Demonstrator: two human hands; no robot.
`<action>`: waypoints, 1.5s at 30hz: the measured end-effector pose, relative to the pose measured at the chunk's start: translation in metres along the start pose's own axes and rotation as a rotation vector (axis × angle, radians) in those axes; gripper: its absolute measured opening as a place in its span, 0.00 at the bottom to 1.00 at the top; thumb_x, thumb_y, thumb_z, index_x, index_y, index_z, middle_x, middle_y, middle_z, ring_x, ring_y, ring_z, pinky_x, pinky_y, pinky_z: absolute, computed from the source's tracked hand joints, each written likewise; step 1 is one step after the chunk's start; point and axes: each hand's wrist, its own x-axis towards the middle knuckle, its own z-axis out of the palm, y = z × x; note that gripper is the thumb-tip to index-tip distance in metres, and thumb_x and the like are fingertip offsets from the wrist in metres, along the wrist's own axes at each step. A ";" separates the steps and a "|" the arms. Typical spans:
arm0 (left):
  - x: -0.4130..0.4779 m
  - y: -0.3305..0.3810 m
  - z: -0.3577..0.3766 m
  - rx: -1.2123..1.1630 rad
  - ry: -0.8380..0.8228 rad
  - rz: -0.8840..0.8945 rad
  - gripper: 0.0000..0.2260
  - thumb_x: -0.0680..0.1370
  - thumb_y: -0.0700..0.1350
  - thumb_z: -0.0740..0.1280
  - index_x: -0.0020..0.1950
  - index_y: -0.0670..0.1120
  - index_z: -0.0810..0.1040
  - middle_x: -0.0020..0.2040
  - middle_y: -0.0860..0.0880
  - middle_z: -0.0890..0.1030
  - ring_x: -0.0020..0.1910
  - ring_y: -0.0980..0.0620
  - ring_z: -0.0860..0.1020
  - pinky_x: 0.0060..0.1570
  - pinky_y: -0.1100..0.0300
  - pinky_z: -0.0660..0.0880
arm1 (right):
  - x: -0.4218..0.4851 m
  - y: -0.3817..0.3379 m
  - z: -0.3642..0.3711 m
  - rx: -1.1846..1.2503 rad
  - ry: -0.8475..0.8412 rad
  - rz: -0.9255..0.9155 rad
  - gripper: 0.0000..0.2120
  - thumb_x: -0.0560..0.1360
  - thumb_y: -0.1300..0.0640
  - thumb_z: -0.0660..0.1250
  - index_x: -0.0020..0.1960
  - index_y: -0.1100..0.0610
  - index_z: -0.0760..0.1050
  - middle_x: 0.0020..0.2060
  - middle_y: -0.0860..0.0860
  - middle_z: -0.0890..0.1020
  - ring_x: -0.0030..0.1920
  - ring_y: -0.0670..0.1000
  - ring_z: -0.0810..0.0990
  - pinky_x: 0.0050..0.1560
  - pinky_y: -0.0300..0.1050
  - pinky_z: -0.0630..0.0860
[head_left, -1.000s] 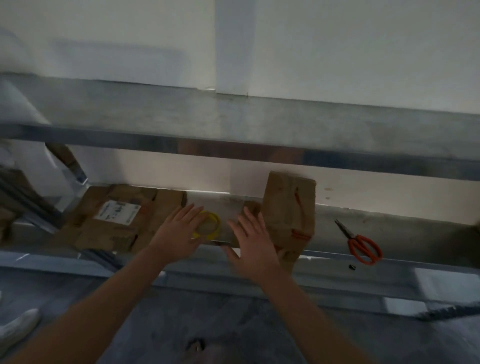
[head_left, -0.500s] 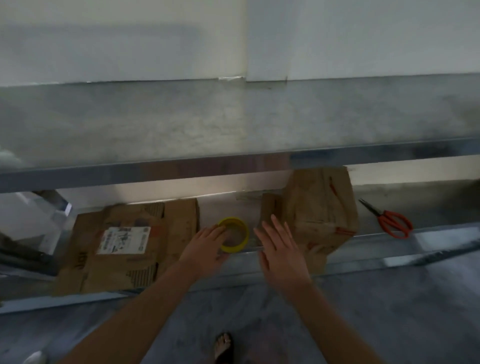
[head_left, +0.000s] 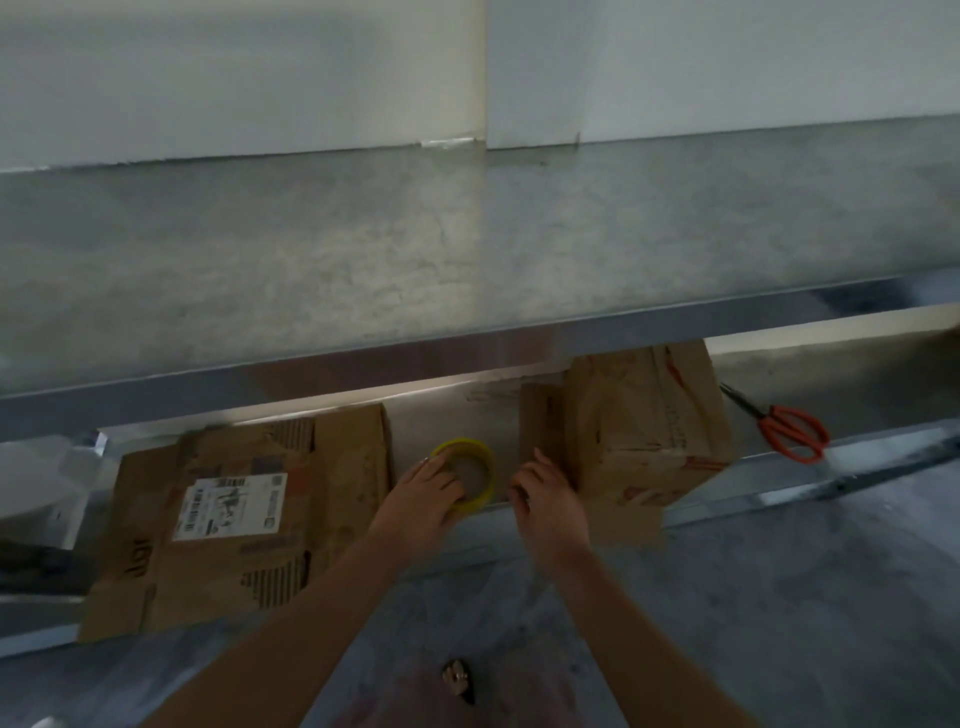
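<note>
In the head view, both of our forearms stretch forward and down from the lower edge, under the steel bench (head_left: 467, 270), to the low shelf (head_left: 857, 462) beneath it.

Our left grip (head_left: 423, 486) lies palm down. Its fingers (head_left: 441, 467) curl over the left rim of the yellow tape roll (head_left: 487, 462) and the thumb sits at the near edge, so this grip is closed on the roll. The roll lies flat on the shelf, its hole facing up. Most of its ring shows just right of the knuckles and beyond them.

Our right grip (head_left: 545, 499) hovers just right of the roll and apart from it. It is palm down, with the fingers loosely spread and nearly straight, and it holds nothing. Its fingertips point at the brown cardboard box (head_left: 644, 431) standing just ahead and to the right. We cannot tell whether they touch the box's side flap.

Left of the left grip, and right beside it, a flattened carton (head_left: 249, 519) with a white label lies on the shelf. Well to the right of the right grip, past the box, lie orange-handled scissors (head_left: 795, 434).
</note>
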 end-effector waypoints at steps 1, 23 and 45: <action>-0.001 0.001 -0.004 -0.021 0.048 0.029 0.13 0.79 0.50 0.62 0.58 0.45 0.79 0.59 0.46 0.80 0.71 0.44 0.68 0.71 0.51 0.63 | 0.000 -0.004 -0.005 0.048 0.008 0.032 0.05 0.77 0.60 0.66 0.44 0.59 0.79 0.49 0.54 0.81 0.65 0.54 0.76 0.59 0.46 0.74; -0.002 0.159 -0.134 -0.577 0.393 -0.216 0.14 0.74 0.52 0.71 0.58 0.58 0.75 0.55 0.55 0.76 0.55 0.58 0.72 0.54 0.61 0.71 | -0.041 0.000 -0.189 0.223 -0.026 -0.232 0.05 0.79 0.50 0.65 0.44 0.46 0.72 0.34 0.40 0.76 0.36 0.38 0.77 0.37 0.26 0.69; 0.048 0.185 -0.167 0.001 0.380 -0.315 0.17 0.68 0.62 0.73 0.49 0.56 0.73 0.46 0.58 0.78 0.43 0.57 0.73 0.37 0.60 0.66 | -0.054 0.036 -0.282 0.294 -0.006 -0.148 0.07 0.75 0.44 0.64 0.41 0.46 0.75 0.35 0.44 0.81 0.38 0.42 0.80 0.43 0.40 0.81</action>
